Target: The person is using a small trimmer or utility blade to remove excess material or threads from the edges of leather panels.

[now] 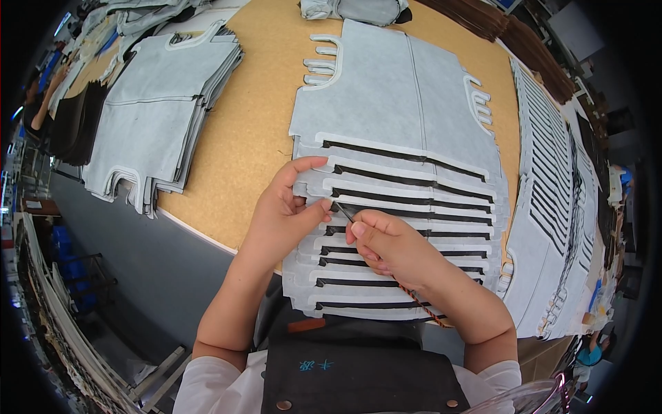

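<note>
A grey fabric-like panel (372,90) with a seam down its middle lies on the table before me, its near part crossed by several black slots with white edging. My left hand (286,207) rests at the panel's left edge, index finger stretched and thumb apart from it near the slot ends. Its other fingers are curled and partly hidden. Closed in my right hand (389,245) is a thin dark pointed tool (346,213), its tip at the left end of one slot; its exact kind is hidden by my fingers. An orange-and-black cord (419,301) trails below that hand.
A stack of similar grey panels (148,103) lies at the left, beside dark brown pieces (78,124). More slotted panels (541,200) lie along the right. Brown strips (469,17) and a grey bundle (358,10) sit at the far side. Another person's arm (48,100) shows far left.
</note>
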The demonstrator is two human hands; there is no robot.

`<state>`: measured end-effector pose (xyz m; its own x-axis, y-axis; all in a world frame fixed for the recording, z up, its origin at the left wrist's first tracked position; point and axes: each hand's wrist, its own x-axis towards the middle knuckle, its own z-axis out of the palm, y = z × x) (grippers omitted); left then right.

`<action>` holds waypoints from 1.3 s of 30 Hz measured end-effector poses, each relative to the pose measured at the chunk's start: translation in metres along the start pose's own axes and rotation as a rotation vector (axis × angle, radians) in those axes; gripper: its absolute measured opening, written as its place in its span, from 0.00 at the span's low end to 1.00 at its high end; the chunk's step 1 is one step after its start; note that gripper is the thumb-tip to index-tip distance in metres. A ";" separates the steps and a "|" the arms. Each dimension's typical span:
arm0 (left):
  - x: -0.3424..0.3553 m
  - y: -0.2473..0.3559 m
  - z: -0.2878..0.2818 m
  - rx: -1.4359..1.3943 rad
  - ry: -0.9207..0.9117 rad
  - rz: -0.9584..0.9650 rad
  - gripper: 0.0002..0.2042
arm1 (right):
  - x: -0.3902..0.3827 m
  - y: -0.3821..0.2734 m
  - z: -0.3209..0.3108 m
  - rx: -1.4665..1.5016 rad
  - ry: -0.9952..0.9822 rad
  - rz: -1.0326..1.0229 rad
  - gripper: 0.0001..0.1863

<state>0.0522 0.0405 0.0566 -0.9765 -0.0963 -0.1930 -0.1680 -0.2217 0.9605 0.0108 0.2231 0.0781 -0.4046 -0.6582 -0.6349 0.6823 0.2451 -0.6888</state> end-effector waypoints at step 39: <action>-0.007 0.006 0.004 -0.090 0.095 -0.020 0.25 | -0.010 -0.022 -0.016 0.038 -0.104 -0.091 0.19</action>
<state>0.0581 0.0433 0.0646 -0.9552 -0.1812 -0.2342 -0.1703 -0.3105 0.9352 -0.0099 0.2357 0.0947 -0.4019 -0.7469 -0.5297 0.6693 0.1552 -0.7266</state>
